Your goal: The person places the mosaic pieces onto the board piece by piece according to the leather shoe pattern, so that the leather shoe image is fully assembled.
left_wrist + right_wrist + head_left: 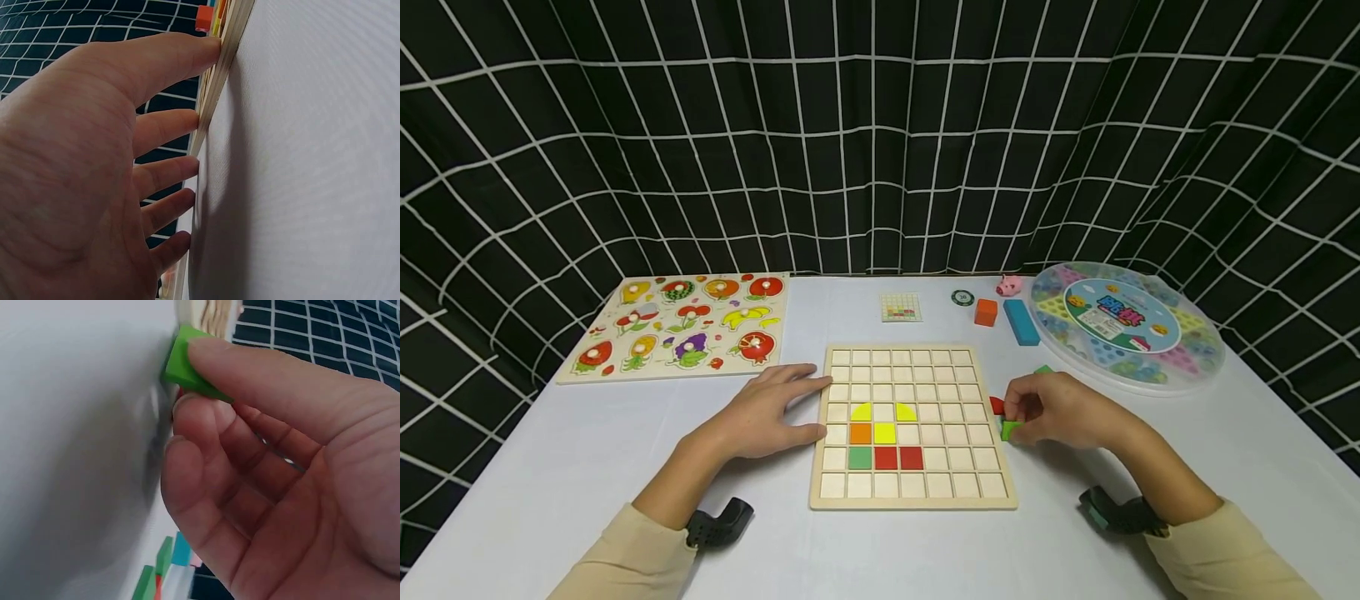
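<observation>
A wooden grid board (913,502) lies on the table between both hands. Several coloured tiles sit in its cells: two yellow rounded ones, an orange tile (861,433), a yellow square (885,433), a green tile (861,457) and two red squares. My left hand (767,414) rests at the board's left edge, fingers extended, thumb and fingertips touching its side in the left wrist view. Just past the right edge, my right hand (1063,410) pinches a bright green tile (190,365) between thumb and curled fingers. Beside those fingers lies a red piece (997,405), partly hidden.
Behind are a small pattern card (901,307), a round chip (962,297), an orange cube (986,312), a blue block (1022,322) and a pink pig (1009,286). A fruit puzzle board (677,325) lies left; a round clear case (1195,371) lies right. Another green piece (1042,369) shows behind my right hand.
</observation>
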Motion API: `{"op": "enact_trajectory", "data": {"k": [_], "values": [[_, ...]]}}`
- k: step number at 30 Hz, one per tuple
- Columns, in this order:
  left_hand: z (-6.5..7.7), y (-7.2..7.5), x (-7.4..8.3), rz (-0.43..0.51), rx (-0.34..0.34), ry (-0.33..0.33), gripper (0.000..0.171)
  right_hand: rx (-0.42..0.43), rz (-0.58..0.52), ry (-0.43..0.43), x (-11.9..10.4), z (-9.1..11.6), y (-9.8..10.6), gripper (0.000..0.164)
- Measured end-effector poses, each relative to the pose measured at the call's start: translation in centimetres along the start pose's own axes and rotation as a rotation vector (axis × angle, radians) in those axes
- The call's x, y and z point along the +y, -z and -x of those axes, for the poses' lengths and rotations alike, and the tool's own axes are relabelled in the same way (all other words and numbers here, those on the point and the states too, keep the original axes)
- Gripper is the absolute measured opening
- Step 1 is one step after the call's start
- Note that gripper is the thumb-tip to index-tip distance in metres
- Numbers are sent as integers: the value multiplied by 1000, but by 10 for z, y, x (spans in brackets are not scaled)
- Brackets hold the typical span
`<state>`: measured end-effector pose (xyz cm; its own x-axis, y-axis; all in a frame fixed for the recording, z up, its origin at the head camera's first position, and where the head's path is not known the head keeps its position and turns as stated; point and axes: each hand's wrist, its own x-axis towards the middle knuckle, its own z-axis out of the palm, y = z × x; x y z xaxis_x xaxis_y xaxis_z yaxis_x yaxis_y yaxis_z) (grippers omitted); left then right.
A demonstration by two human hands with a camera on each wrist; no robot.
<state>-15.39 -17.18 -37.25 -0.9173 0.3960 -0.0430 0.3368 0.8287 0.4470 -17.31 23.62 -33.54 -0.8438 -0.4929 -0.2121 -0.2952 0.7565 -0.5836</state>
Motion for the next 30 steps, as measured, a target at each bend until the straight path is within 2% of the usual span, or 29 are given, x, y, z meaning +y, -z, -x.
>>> {"op": "enact_trajectory", "data": {"k": [7, 15, 23, 30], "values": [[0, -1, -1, -6, 1, -1, 67, -24, -158, 74, -7, -3, 3, 12], [-1, -3, -1, 0, -8, 9, 68, -71, -339, 71, -28, -13, -8, 22], [-1, -2, 0, 2, -9, 7, 68, -147, -334, 43, -46, -24, -25, 12], [0, -1, 0, 5, -11, 16, 68, -176, -292, 82, -54, -32, -35, 13]]}}
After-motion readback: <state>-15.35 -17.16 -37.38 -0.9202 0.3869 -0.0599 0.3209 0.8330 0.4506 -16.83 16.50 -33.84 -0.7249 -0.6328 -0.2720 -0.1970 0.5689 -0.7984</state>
